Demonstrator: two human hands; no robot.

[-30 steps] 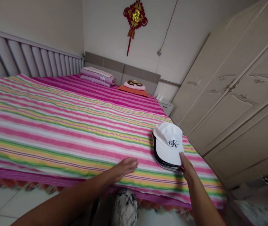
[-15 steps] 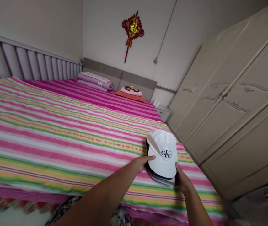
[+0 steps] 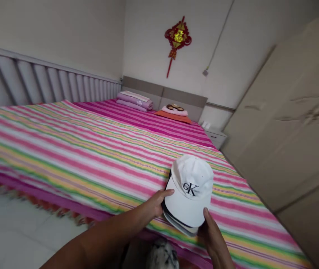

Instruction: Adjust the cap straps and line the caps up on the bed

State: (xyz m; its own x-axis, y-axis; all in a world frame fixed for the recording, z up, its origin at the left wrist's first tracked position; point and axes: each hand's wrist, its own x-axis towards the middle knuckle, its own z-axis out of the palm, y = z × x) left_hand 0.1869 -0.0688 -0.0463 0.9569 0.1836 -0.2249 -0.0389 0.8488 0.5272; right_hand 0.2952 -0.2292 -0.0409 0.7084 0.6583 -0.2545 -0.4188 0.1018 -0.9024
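Note:
A stack of caps is held between my two hands over the near right part of the bed. On top is a white cap (image 3: pixel 191 175) with dark "CK"-like letters, its brim pointing toward me. Below it show the edges of a dark cap and a light grey brim (image 3: pixel 180 225). My left hand (image 3: pixel 159 201) is closed on the left side of the brims, thumb on top. My right hand (image 3: pixel 208 226) grips the right side, thumb up and fingers hidden underneath.
The bed wears a striped sheet (image 3: pixel 92 149). Folded purple bedding (image 3: pixel 134 101) and a pink folded item (image 3: pixel 175 110) lie near the headboard (image 3: pixel 186 101). A nightstand (image 3: pixel 215 137) and a wardrobe (image 3: pixel 274 130) stand on the right. Pale floor (image 3: pixel 22 228) shows lower left.
The stack of caps has come nearer to me and slightly left in view, with both hands still on it. My view has turned to the left.

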